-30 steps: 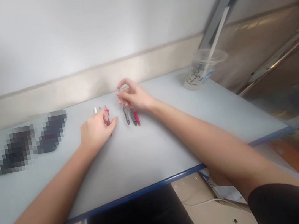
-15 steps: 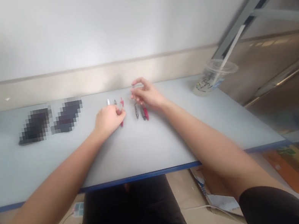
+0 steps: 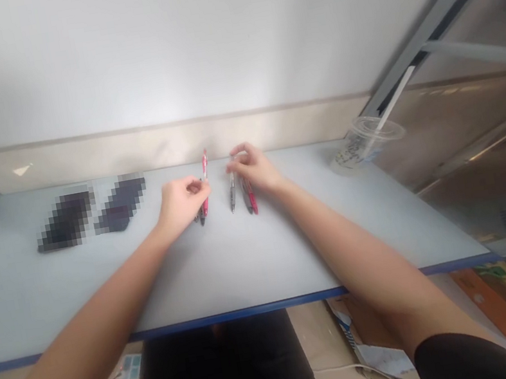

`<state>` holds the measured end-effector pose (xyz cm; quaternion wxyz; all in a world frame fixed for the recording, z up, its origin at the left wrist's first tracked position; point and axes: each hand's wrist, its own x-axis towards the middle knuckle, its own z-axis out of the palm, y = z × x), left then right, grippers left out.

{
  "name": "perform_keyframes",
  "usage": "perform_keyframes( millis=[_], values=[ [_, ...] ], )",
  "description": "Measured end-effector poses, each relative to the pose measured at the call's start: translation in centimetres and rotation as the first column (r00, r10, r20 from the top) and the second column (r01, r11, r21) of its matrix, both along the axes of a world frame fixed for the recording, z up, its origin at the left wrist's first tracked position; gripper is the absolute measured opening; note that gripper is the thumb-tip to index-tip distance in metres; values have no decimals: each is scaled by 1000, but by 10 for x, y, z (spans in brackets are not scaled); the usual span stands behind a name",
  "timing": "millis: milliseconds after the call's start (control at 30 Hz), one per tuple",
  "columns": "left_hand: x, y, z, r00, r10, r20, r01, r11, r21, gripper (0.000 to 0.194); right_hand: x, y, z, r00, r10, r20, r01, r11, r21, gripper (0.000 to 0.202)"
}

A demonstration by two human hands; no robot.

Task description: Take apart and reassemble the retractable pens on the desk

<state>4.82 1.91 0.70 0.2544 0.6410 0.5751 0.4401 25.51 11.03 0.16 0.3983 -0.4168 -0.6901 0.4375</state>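
Note:
My left hand [image 3: 181, 205] is closed in a pinch on a red pen [image 3: 204, 166], whose clear and red upper end sticks up past the fingertips. Below those fingers the tips of dark pens [image 3: 202, 219] show on the table, their upper parts covered by the hand. To the right, my right hand [image 3: 256, 168] curls with thumb and forefinger at the top of a clear grey pen [image 3: 233, 197], which leans toward me. Beside it, partly under that hand, lie a dark grey pen [image 3: 248, 202] and a red pen [image 3: 253, 202].
Two dark blurred-out flat objects, one black [image 3: 65, 221] and one bluish [image 3: 121, 203], lie on the left of the table [image 3: 246, 262]. At the right stands a clear plastic cup [image 3: 353, 149] with a white straw. A wall [image 3: 161, 55] rises behind the table.
My left hand has lifted the red pen so its top rises higher, uncovering dark pen tips below. My right fingers have closed in at the grey pen's top. The view has tilted slightly.

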Motion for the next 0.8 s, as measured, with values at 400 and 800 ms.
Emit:
perform_keyframes(
  millis=[400, 800],
  values=[
    [-6, -2, 6, 840, -33, 542, 127, 982, -137, 18, -7, -36, 17, 942, 159, 297, -216, 961, 172, 40],
    [-21, -6, 6, 987, -34, -159, 65, 978, 197, 32, -5, -52, 31, 926, 374, 57, -354, 909, -221, 66]
  ],
)
